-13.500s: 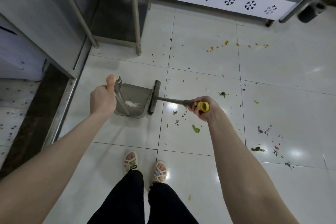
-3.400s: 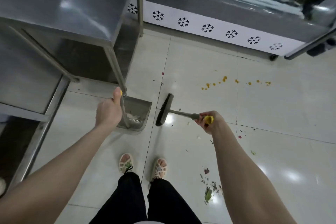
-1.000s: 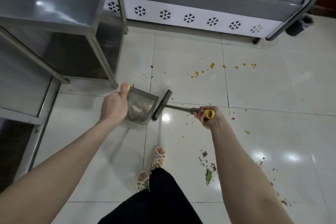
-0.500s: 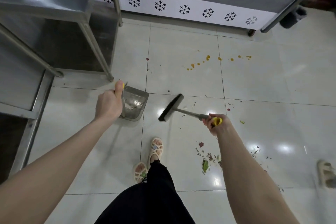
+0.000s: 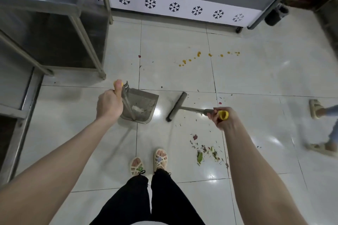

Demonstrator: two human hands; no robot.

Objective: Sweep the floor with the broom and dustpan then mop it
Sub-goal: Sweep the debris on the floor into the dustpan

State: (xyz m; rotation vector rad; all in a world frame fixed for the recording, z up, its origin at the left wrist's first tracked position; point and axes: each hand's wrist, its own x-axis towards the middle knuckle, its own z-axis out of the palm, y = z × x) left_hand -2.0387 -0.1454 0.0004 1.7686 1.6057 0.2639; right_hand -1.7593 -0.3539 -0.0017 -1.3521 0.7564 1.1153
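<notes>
Sandals [image 5: 159, 159]: wearer's feet, nearer than the dustpan [image 5: 144, 102].
Scraps [image 5: 206, 152]: green and dark litter, near-right of dustpan.
Right hand [image 5: 222, 119]: fingers curled round the yellow-capped handle of the broom [image 5: 176, 107]; head on the tile just right of dustpan, not touching.
Left hand [image 5: 108, 104]: fist round dustpan's upright handle (thumb on top); pan on the floor, white bits inside.
Orange spots [image 5: 198, 54]: beyond dustpan, far-right.
Steel table [image 5: 87, 45]: beyond dustpan, left.

bare forearms [image 5: 60, 160], black trousers [image 5: 146, 201], cream strappy sandals [image 5: 160, 158]
</notes>
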